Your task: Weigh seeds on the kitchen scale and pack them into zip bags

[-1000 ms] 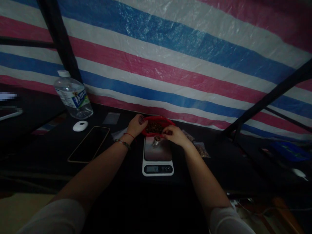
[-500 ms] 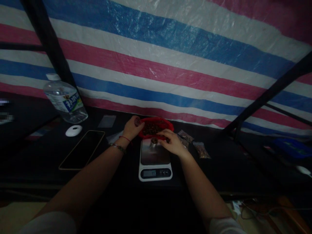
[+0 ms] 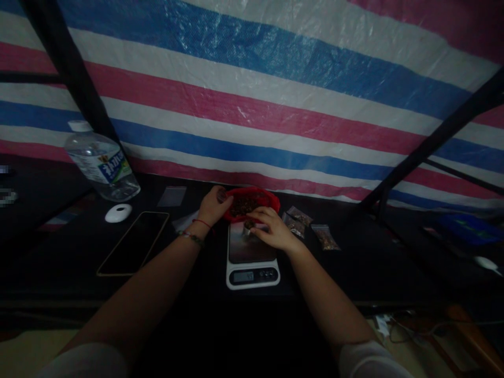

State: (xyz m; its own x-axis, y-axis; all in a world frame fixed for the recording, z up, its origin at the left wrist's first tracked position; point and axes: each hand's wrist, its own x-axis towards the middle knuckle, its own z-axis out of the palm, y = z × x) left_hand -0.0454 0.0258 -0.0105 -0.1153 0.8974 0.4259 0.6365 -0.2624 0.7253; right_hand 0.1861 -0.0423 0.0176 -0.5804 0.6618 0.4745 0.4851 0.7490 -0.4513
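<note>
My left hand [image 3: 213, 206] is closed on the left rim of a red plastic bag [image 3: 272, 198], which lies open with many small brown dried bits [image 3: 244, 203] inside. In front of the bag stands a white digital kitchen scale [image 3: 252, 281] with a metal plate and a lit display. A small round cup [image 3: 248, 229] holding brownish bits sits on the plate's back part. My right hand [image 3: 271, 230] is over the plate, its curled fingertips right at the cup's rim. Whatever the fingertips pinch is too small and dark to make out.
Small zip bags filled with bits [image 3: 325, 238] lie right of the scale. An unfilled clear zip bag [image 3: 172, 196], a phone [image 3: 134, 243], a white oval device [image 3: 118, 212] and a large clear bottle [image 3: 103, 165] are on the left. Striped sheeting [image 3: 252, 105] hangs behind, between dark metal bars [image 3: 425, 149].
My right hand has moved slightly left, bringing its fingertips over the small cup. My left hand stays on the red bag. The view has shifted a little.
</note>
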